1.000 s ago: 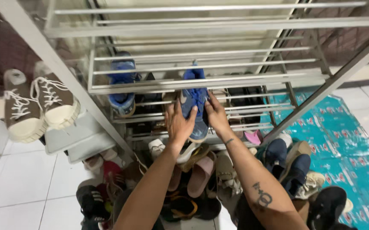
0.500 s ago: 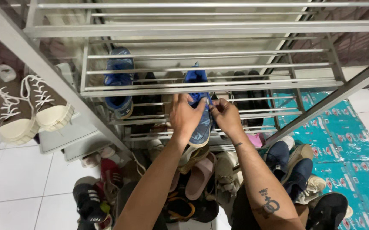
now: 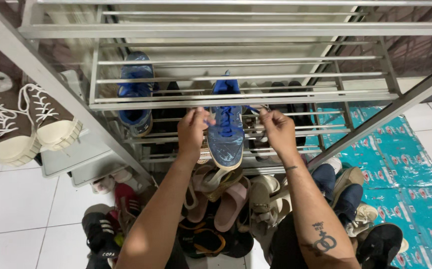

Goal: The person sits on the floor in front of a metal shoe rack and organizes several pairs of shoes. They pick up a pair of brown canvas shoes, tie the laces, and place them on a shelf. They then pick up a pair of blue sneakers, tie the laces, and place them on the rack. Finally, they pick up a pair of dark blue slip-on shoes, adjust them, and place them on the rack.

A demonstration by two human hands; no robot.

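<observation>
We have one blue sneaker (image 3: 225, 134) lying toe toward us on a lower rail of the metal shoe rack (image 3: 241, 102), and both hands are on its laces. Our left hand (image 3: 192, 130) pinches one blue lace end at the shoe's left side; our right hand (image 3: 277, 130) pinches the other end at its right — the two hands held apart with the shoe between them, each closed on a lace.

A second blue sneaker (image 3: 135, 94) sits on the same rack, well to the left. Outside the rack's left post, two brown canvas shoes with white laces (image 3: 24, 119) rest side by side on a grey ledge.

Below the rack, a heap of sandals and slippers (image 3: 226, 204) covers the white tiled floor (image 3: 16, 209) — too tangled for us to count. A teal patterned mat (image 3: 410, 174) lies at the right.
</observation>
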